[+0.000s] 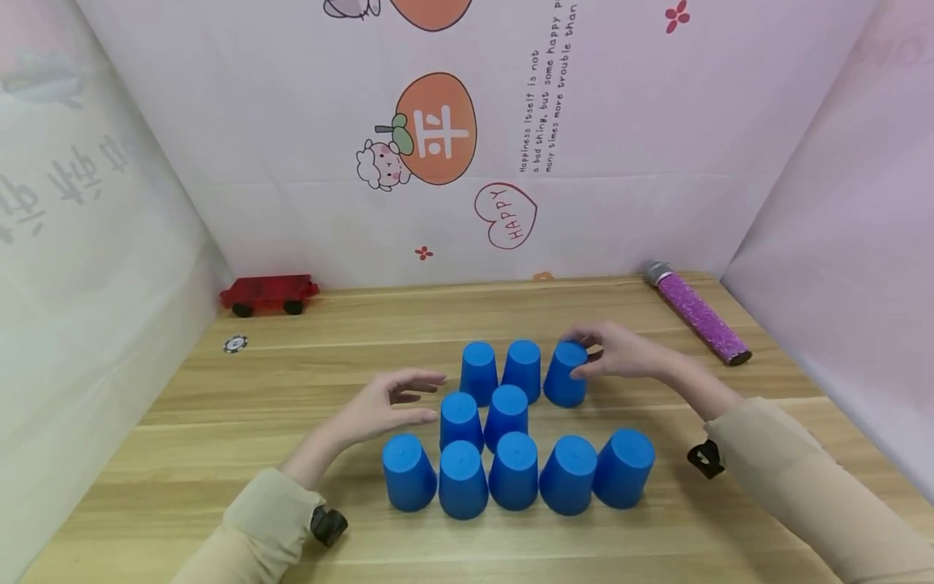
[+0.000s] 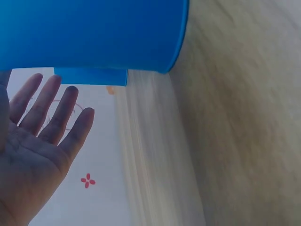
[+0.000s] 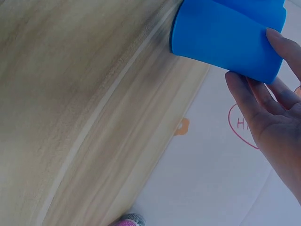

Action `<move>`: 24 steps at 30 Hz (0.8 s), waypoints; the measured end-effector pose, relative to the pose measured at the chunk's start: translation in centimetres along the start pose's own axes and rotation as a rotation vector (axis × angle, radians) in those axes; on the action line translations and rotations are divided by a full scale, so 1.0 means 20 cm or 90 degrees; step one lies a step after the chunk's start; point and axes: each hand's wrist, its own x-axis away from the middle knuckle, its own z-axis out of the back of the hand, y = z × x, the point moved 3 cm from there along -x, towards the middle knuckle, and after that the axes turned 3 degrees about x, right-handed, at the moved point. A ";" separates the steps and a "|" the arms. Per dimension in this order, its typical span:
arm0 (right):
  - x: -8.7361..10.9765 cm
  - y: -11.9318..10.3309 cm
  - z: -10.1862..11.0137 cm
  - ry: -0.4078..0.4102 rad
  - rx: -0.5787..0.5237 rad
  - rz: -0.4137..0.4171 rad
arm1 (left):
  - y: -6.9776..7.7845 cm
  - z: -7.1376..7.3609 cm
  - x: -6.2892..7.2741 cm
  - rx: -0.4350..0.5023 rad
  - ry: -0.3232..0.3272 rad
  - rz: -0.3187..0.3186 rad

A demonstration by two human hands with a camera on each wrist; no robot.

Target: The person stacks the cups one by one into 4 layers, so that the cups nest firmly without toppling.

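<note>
Blue plastic cups stand upside down on the table in three rows. My right hand (image 1: 613, 350) pinches the upturned base of the right-hand cup (image 1: 565, 377) in the back row. In the right wrist view the thumb lies on one side of that cup (image 3: 225, 42) and the fingers on the other. Just left of the middle-row cup (image 1: 460, 418), my left hand (image 1: 390, 401) hovers with its fingers spread and holds nothing. In the left wrist view, that palm and its extended fingers (image 2: 70, 129) show below a near blue cup (image 2: 94, 35).
Several more cups form the front row (image 1: 515, 474), nearest the person. A red toy car (image 1: 268, 294) and a small round chip (image 1: 236, 344) lie at the back left. A purple glittery microphone (image 1: 700, 315) rests at the back right. Printed cloth walls enclose the wooden table (image 1: 350, 324).
</note>
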 end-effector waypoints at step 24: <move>0.00 0.00 -0.02 -0.018 -0.013 -0.019 | 0.00 -0.07 -0.05 0.038 -0.084 0.018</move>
